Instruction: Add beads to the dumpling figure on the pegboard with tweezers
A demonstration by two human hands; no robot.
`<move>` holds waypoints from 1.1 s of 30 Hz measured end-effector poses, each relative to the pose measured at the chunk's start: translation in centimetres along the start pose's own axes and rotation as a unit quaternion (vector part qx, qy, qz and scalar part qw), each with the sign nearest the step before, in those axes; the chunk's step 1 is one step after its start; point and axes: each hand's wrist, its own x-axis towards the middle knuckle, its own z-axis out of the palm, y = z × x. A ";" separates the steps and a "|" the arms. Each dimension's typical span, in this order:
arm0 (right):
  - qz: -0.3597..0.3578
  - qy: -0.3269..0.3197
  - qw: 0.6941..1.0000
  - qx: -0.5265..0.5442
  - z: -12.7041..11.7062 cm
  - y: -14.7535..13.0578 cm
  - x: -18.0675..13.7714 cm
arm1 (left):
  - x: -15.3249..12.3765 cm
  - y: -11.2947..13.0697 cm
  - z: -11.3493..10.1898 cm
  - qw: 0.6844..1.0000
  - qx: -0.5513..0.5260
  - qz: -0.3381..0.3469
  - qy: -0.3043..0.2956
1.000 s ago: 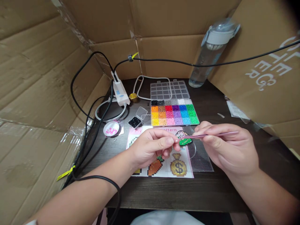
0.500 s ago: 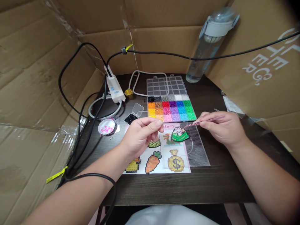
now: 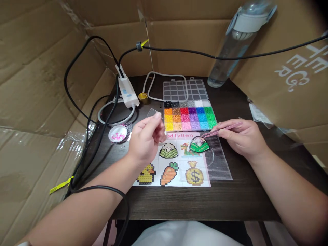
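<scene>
My right hand (image 3: 244, 136) grips pink tweezers (image 3: 221, 130); their tip points at a green and white bead figure (image 3: 199, 144) lying on a clear pegboard (image 3: 217, 159). My left hand (image 3: 146, 138) hovers over the left edge of the pattern sheet (image 3: 174, 160), fingers curled with thumb and forefinger pinched together; whatever they hold is too small to make out. The sheet shows a duck, a carrot, a money bag and a dumpling. Behind it the open bead box (image 3: 189, 114) holds rows of coloured beads.
A small round dish (image 3: 117, 133) of pink beads sits at the left near a white adapter (image 3: 126, 90) with black and white cables. A clear water bottle (image 3: 238, 37) stands at the back right. Cardboard walls (image 3: 38, 85) enclose the dark table (image 3: 194, 201).
My left hand has pulled away from the tweezers and moved left and back, uncovering the pattern sheet. The right hand lowered the tweezers' tip to the bead figure.
</scene>
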 end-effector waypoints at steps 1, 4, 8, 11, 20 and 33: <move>0.012 0.005 0.999 0.030 0.2 -0.3 0.0 | 0.0 0.0 0.0 1.000 0.003 0.018 0.001; 0.038 0.035 0.991 0.126 0.7 -1.0 0.3 | -0.2 0.0 0.0 0.998 0.017 0.068 -0.009; 0.063 0.054 0.976 0.201 0.6 -1.5 0.5 | -0.5 -0.6 -0.4 0.989 0.061 0.132 -0.035; 0.074 0.051 0.977 0.193 0.5 -1.5 0.4 | -0.5 -1.1 -0.8 0.980 0.102 0.166 -0.040; -0.030 0.025 0.992 -0.119 2.7 -2.7 -0.9 | 0.5 -0.9 -1.2 0.978 0.064 0.195 0.019; -0.255 -0.267 0.896 -0.247 7.2 -2.8 3.4 | 0.5 -0.9 -1.5 0.968 0.098 0.230 0.036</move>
